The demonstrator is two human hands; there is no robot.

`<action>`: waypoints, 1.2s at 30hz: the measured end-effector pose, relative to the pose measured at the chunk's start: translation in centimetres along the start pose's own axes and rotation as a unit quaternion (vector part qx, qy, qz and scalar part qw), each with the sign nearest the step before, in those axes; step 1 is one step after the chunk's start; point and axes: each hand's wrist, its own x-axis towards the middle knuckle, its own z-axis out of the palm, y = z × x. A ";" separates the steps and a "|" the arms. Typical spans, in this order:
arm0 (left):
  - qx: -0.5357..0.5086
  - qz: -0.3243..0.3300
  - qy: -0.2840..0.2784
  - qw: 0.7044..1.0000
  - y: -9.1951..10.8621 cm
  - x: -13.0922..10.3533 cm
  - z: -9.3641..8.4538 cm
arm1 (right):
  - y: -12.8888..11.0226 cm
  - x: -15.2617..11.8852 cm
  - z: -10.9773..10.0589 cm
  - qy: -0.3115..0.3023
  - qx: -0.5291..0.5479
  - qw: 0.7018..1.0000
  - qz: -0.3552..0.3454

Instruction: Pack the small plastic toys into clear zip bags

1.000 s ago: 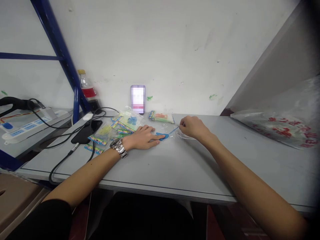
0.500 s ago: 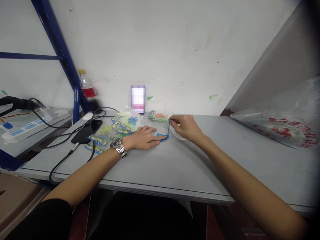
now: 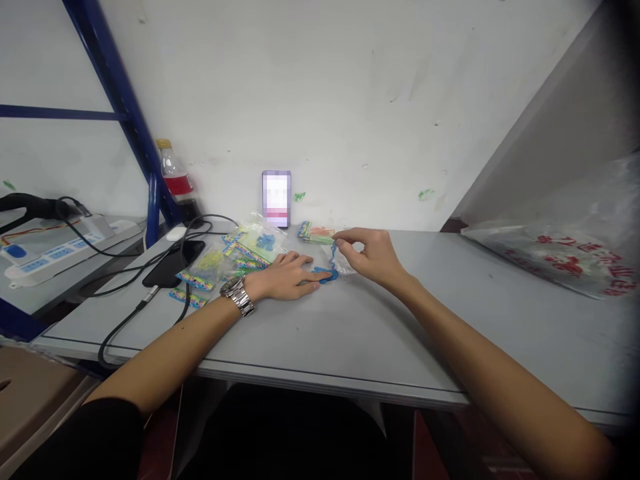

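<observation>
A small, stretchy-looking blue piece (image 3: 326,274) lies on the grey table; its exact kind is not clear. My left hand (image 3: 287,275) rests flat on the tabletop, fingers stretched out, with the index fingertip pressing on the blue piece. Above it, my right hand (image 3: 367,253) pinches the top of a thin, wavy blue strand (image 3: 333,251) that rises from the piece. Under and beside the right hand lies a clear plastic sheet or bag (image 3: 349,267), partly hidden. Just behind is a small packet (image 3: 315,232) with a colourful header and orange and green contents.
Left of my left hand lie several clear packets (image 3: 207,263) with colourful headers. Black cables (image 3: 125,270) cross a dark phone (image 3: 173,263). A lit phone (image 3: 277,198) leans against the wall near a cola bottle (image 3: 176,180). A power strip (image 3: 70,252) is far left, a plastic bag (image 3: 565,257) right.
My right hand has shifted slightly left, and the blue strand has gone from straight and taut to wavy. My left hand stays in place.
</observation>
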 end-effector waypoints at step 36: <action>0.015 -0.008 -0.011 1.000 0.4 -0.1 -0.3 | 1.5 0.6 1.5 -0.033 0.051 0.998 0.000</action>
